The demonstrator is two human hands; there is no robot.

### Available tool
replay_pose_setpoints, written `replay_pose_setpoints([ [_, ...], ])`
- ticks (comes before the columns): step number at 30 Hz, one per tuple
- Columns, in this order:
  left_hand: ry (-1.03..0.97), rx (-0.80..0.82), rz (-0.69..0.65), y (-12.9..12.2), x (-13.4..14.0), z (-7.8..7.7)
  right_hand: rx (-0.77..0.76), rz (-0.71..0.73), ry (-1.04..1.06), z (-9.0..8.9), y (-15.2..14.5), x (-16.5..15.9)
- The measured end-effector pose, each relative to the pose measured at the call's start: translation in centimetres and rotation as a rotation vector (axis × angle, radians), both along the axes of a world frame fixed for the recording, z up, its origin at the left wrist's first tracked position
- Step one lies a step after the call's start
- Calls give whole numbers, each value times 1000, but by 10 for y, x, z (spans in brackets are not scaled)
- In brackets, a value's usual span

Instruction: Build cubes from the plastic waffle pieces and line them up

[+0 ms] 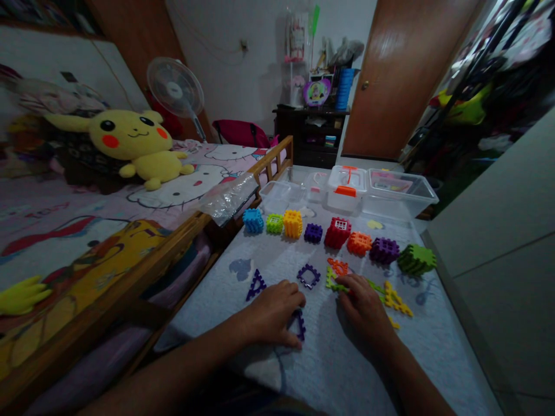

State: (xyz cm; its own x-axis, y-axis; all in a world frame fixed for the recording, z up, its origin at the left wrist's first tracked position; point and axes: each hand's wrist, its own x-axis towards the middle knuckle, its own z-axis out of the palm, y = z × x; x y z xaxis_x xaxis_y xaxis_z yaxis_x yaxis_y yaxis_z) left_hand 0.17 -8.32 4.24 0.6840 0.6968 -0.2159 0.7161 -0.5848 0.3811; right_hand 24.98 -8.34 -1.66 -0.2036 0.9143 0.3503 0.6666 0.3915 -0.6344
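Observation:
My left hand (277,315) is curled around a dark purple interlocking piece (300,326), thumb at its near end and fingers at its far end; part of it is hidden under the palm. To its left is a purple triangular piece (256,285). Farther back lies a purple open-frame piece (309,277). My right hand (362,303) is closed with its fingertips on a light green interlocking piece (332,279). Just behind that one is an orange-red piece (337,266). Yellow pieces (396,299) lie right of this hand, some partly covered.
A row of stacked pieces in several colours, including a red stack (337,233) and a green stack (416,259), crosses the table. Behind are clear plastic boxes (401,199) and a box with orange latches (347,199). A wooden bed rail (173,248) borders the left.

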Motion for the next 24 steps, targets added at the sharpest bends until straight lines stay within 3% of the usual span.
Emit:
replay_pose_setpoints([
  [4,36,-2,7,-10,0,-5,-1,6,9,0,0,0],
  [10,-78,-25,66,-6,-5,-3,-18,-2,-14,-4,0,3],
  [17,-147,-138,87,15,-9,0,1,-1,-3,-3,0,2],
  [24,-84,145,195,22,-9,-13,-9,-1,3,-1,0,1],
])
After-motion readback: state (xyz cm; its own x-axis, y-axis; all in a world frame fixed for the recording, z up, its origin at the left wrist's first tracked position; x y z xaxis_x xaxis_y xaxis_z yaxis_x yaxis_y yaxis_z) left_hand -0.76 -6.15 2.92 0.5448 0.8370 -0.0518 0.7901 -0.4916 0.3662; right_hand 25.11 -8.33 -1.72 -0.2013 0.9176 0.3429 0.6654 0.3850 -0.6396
